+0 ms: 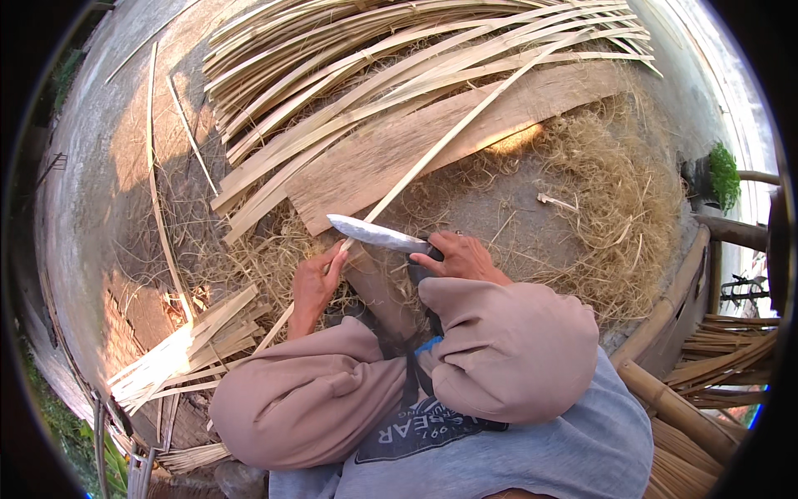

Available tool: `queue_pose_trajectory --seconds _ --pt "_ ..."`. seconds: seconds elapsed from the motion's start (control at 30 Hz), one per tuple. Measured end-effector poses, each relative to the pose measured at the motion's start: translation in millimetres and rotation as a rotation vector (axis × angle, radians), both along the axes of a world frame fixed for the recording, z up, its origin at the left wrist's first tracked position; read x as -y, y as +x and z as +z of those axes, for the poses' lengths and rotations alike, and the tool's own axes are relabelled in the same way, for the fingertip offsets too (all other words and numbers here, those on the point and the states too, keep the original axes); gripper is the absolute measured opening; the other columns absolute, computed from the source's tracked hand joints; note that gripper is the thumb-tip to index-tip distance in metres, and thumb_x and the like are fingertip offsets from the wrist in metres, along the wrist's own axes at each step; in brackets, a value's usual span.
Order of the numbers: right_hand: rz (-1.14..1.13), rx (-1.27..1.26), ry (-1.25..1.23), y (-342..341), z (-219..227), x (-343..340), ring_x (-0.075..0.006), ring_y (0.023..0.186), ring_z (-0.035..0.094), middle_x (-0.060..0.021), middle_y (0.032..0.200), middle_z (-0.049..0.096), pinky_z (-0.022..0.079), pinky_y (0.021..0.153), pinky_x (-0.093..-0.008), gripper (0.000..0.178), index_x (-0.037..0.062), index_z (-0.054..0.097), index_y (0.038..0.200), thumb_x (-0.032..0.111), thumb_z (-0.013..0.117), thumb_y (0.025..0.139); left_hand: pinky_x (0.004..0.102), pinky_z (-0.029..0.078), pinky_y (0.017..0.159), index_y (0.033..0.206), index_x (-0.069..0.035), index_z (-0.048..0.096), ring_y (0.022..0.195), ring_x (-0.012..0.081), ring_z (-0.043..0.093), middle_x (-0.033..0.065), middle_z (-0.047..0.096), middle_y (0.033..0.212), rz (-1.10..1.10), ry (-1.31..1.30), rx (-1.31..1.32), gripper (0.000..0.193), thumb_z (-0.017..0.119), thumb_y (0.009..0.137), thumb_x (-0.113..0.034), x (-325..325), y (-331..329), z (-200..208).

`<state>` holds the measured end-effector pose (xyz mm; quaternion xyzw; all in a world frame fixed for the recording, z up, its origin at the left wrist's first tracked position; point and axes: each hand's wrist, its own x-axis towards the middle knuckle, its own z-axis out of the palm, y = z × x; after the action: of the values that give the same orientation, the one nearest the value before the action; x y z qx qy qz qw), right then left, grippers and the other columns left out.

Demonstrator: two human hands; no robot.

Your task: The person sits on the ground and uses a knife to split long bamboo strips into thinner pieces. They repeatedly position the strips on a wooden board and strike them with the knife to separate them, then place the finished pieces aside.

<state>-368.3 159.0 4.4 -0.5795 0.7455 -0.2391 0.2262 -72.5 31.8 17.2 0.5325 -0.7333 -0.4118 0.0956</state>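
Observation:
My left hand [316,283] is closed round a long, narrow bamboo strip [453,130], which slants from beside my left knee up to the far right. In my right hand [465,256] is the dark handle of a knife [376,234]. Its broad blade points left and lies across the strip, just beyond my left fingers. Whether the edge bites into the strip cannot be made out. Below the blade, a brownish length [378,287] stands between my knees, partly hidden by my clothes.
Many split bamboo strips [332,62] lie in a pile at the far side, beside a wide flat board [449,137]. Curly shavings [611,208] heap up on the right. More strips [187,353] lie at the left, and bamboo poles [677,407] stand at the right.

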Motion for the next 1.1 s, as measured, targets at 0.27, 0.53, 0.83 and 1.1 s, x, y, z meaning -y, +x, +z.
queue_pose_trajectory --seconds 0.27,0.53,0.83,1.1 --pt "-0.809 -0.132 0.011 -241.3 7.1 47.9 -0.0286 0.054 0.055 -0.0149 0.058 0.057 0.043 0.055 -0.0454 0.069 -0.0011 0.06 0.071 0.063 0.06 0.099 0.0406 0.053 0.067 0.114 -0.013 0.079 0.072 0.0308 0.071 0.0179 0.074 0.082 -0.033 -0.098 0.07 0.034 0.072 0.097 -0.041 3.2 -2.2 4.6" --pt "0.116 0.064 0.178 25.4 13.4 16.3 -0.0394 0.073 0.068 -0.0194 0.085 0.068 0.054 0.066 -0.0499 0.055 0.0043 0.064 0.089 0.058 0.063 0.099 0.0542 0.049 0.06 0.077 -0.004 0.066 0.068 0.0465 0.066 0.023 0.064 0.067 -0.071 -0.258 0.281 0.048 0.067 0.099 -0.047 -8.4 -1.7 -14.4" --pt "-0.587 -0.071 0.043 -210.5 -4.4 35.4 -0.0236 0.053 0.055 -0.0135 0.056 0.055 0.045 0.055 -0.0448 0.066 -0.0006 0.061 0.072 0.059 0.06 0.101 0.0538 0.05 0.06 0.082 -0.005 0.068 0.069 0.0463 0.067 0.0232 0.065 0.068 -0.092 -0.246 0.247 0.048 0.065 0.1 -0.049 -3.0 -6.9 -13.7" --pt "-0.238 -0.069 0.043 -115.2 -17.6 31.4 -0.0361 0.057 0.06 -0.0186 0.061 0.058 0.047 0.058 -0.0484 0.063 0.001 0.058 0.074 0.058 0.063 0.099 0.0494 0.041 0.055 0.074 0.0 0.065 0.053 0.0398 0.053 0.0198 0.058 0.06 -0.125 -0.079 0.215 0.049 0.073 0.096 -0.043 -7.9 89.0 2.2"
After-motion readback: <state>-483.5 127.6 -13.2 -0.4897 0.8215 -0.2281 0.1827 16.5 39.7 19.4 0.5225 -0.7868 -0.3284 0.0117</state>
